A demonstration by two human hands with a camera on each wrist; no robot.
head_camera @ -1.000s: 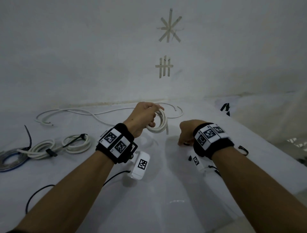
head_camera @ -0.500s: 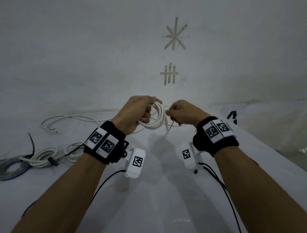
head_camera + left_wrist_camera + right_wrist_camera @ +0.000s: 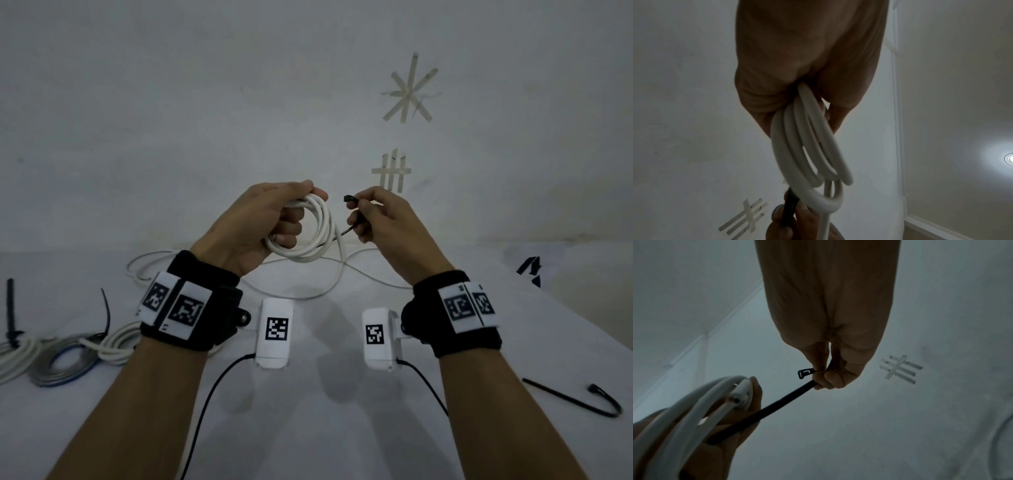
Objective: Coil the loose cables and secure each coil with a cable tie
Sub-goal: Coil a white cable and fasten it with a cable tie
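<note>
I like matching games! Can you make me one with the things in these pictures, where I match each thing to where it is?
Things:
1. white cable coil
2. black cable tie
3. grey and blue coil
4. hooked black tie

Places:
A. lying on the table, at the right
B. gripped in the left hand
C. lying on the table, at the left
D. pinched in the right hand

Pairs: 1-B, 2-D, 3-C, 4-A
</note>
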